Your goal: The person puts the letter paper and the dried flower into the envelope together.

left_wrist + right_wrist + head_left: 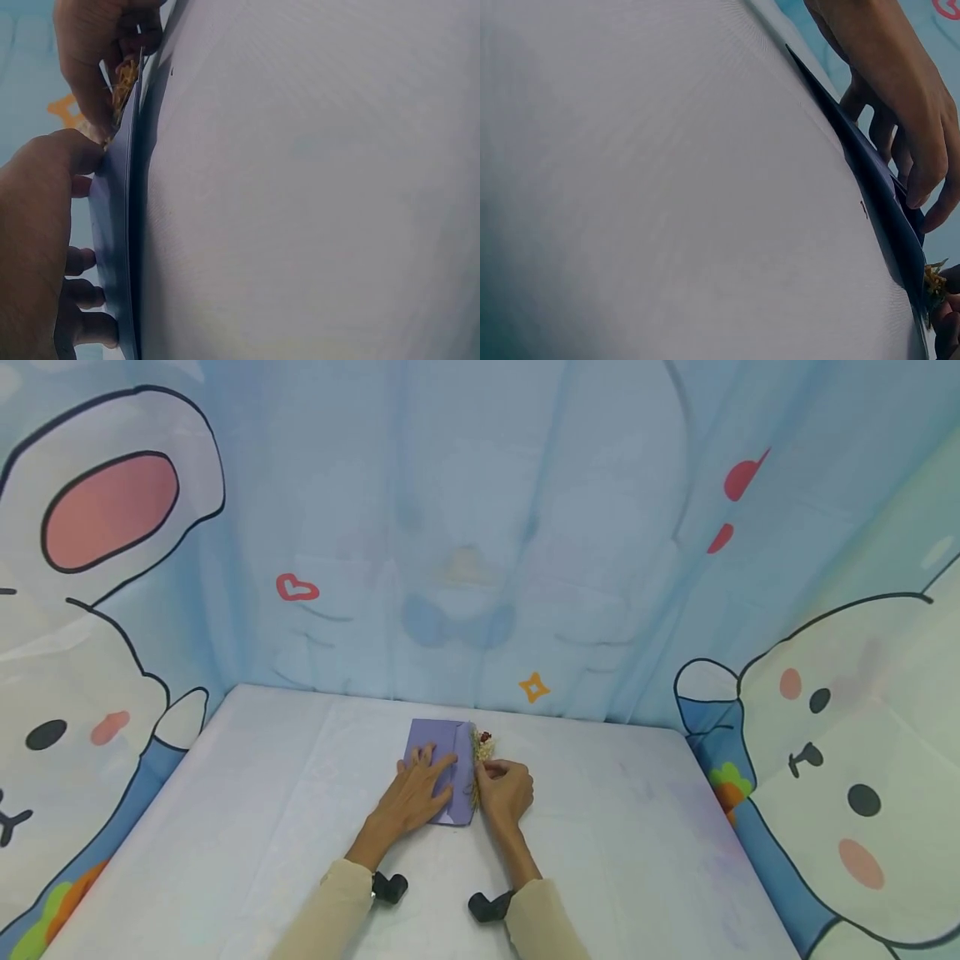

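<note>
A flat purple folded paper piece (438,732), much like an envelope, lies on the white table with a folded strip along its right side. My left hand (417,789) rests on it, fingers spread and pressing it down. At its right edge is a small bunch of dried flowers (484,745) with thin stems, which my right hand (507,792) pinches between thumb and fingers. The left wrist view shows the paper edge-on (116,214), with yellowish stems (124,81) under the right fingers. In the right wrist view the flowers (934,283) appear at the edge, the right hand mostly cut off.
The white-covered table (637,843) spreads around the paper on all sides. Behind and beside it hangs a blue curtain (337,485) printed with cartoon animals. A small dark mark (864,209) shows beside the paper. Black wrist cameras (390,887) sit at both cuffs.
</note>
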Action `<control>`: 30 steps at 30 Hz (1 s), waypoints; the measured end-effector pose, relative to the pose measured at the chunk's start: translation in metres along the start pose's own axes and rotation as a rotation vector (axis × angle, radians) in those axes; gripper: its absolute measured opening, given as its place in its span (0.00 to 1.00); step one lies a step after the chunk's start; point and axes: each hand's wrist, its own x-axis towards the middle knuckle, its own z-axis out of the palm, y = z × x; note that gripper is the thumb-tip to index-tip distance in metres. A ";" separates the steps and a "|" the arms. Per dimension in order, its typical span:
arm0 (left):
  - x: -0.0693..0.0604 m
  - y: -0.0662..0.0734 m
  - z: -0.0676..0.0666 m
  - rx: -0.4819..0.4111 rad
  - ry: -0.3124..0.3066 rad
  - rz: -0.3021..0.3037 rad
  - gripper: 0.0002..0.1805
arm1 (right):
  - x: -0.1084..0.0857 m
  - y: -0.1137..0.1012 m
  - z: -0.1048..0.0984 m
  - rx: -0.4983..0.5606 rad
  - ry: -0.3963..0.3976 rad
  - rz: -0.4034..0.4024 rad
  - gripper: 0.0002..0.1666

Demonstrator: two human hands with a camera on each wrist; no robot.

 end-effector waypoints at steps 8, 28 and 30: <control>-0.002 0.000 0.003 0.054 -0.002 0.004 0.29 | -0.006 -0.001 0.002 -0.005 -0.030 -0.050 0.07; -0.001 -0.006 0.009 0.107 -0.008 0.024 0.31 | -0.014 -0.009 0.012 -0.021 -0.082 -0.127 0.07; -0.001 -0.004 0.006 0.109 -0.017 0.021 0.30 | -0.014 -0.011 0.013 -0.023 -0.098 -0.138 0.07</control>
